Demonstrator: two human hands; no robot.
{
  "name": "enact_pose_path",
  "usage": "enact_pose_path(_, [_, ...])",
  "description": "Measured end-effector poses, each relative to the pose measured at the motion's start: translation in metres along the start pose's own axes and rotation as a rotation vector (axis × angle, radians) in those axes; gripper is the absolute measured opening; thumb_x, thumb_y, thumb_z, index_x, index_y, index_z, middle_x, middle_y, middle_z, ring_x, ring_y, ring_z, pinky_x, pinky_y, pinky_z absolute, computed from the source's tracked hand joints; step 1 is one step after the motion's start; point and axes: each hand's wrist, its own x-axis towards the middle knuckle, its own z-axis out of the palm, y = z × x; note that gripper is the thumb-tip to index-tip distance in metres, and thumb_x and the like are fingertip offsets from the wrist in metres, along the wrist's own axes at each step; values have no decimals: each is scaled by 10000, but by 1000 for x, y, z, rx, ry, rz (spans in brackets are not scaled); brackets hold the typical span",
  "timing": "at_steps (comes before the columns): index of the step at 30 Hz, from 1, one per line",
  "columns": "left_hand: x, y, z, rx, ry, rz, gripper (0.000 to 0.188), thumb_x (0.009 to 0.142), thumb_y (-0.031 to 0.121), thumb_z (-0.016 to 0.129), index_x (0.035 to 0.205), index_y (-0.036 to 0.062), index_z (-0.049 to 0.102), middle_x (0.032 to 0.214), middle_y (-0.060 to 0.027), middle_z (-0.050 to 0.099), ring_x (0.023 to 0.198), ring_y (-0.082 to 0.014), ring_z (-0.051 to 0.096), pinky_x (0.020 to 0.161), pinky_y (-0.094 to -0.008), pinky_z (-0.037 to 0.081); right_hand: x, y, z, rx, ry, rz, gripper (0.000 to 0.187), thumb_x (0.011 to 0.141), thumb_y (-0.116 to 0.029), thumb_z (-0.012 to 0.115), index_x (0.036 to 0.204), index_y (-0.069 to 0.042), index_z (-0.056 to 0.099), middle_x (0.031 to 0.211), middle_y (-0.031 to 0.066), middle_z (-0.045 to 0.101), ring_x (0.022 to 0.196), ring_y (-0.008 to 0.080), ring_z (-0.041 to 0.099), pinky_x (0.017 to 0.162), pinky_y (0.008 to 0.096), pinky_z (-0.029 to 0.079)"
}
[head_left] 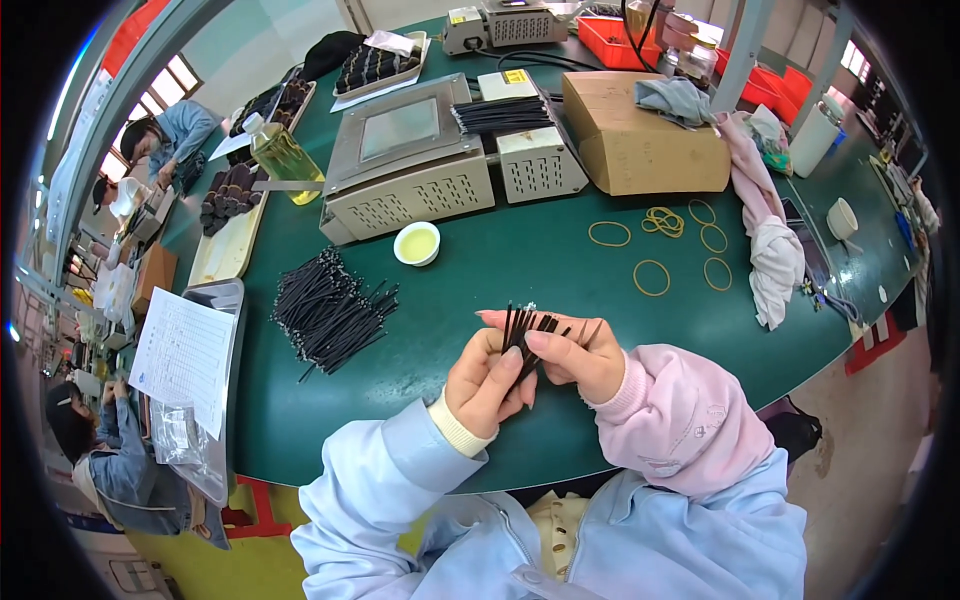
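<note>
Near the front of the green table, my left hand (486, 382) is closed around a small bunch of short black cables (517, 330), standing roughly upright between thumb and fingers. My right hand (588, 358) pinches part of the same bunch from the right side; some cable ends fan out between the two hands. To the left lies a loose heap of similar black cables (335, 312). Beyond it stands a small white bowl (416, 243) with yellowish liquid in it. Several tan rubber bands (651, 278) lie to the right of my hands.
Behind are a grey machine (410, 190) with a screen, a smaller box carrying black cables, and a cardboard box (645, 150). A bottle of yellow liquid (285, 160) stands left. A tray with a paper sheet (185, 350) borders the left edge. Other people work farther left.
</note>
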Motion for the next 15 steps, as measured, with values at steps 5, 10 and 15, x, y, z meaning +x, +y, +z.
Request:
enact_pose_path(5, [0, -3, 5, 68, 64, -11, 174, 931, 152, 446, 1042, 18, 429, 635, -27, 535, 477, -35, 395, 447, -165, 312, -1, 4, 3, -83, 45, -72, 264, 877, -110, 513, 1099, 5, 600, 942, 74, 624, 628, 45, 543, 532, 165, 408])
enact_pose_path(10, [3, -9, 3, 320, 108, 138, 179, 940, 160, 426, 1047, 16, 424, 638, -40, 536, 458, -27, 365, 438, -167, 300, 2, 10, 2, -43, 72, -159, 248, 848, -76, 574, 1081, 0, 610, 853, 43, 616, 585, 62, 537, 532, 177, 431])
enact_pose_path(15, [1, -4, 2, -93, -15, -52, 165, 943, 152, 411, 1032, 13, 424, 640, -41, 539, 453, -24, 370, 436, -167, 301, -1, -5, 3, 173, 1, 136, 229, 845, -77, 586, 1050, 19, 618, 900, 56, 624, 592, 67, 545, 546, 186, 444])
